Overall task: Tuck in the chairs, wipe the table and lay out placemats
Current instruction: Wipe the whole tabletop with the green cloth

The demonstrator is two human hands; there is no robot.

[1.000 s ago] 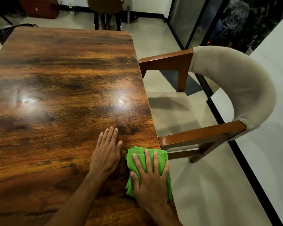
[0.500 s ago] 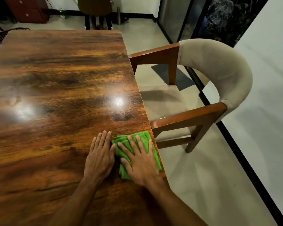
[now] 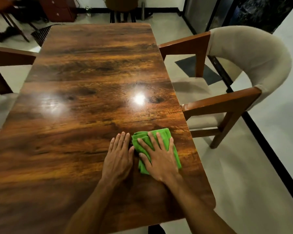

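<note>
The right hand (image 3: 159,157) lies flat on a folded green cloth (image 3: 165,134), fingers straight and spread, pressing it down rather than gripping it. The left hand (image 3: 118,154) rests palm-down on the bare wood just beside the cloth, fingers straight and close together, holding nothing. Cloth and hands sit on the table (image 3: 91,65), toward its near right part and a little in from its right edge. The glossy dark-grained top shows two bright light reflections nearer its middle. At the table's right side stands a wooden armchair (image 3: 252,53) with a pale padded back, its arms reaching the table edge. A second chair (image 3: 7,56) stands at the left side, only partly in view, and a third (image 3: 122,5) beyond the far end.
</note>
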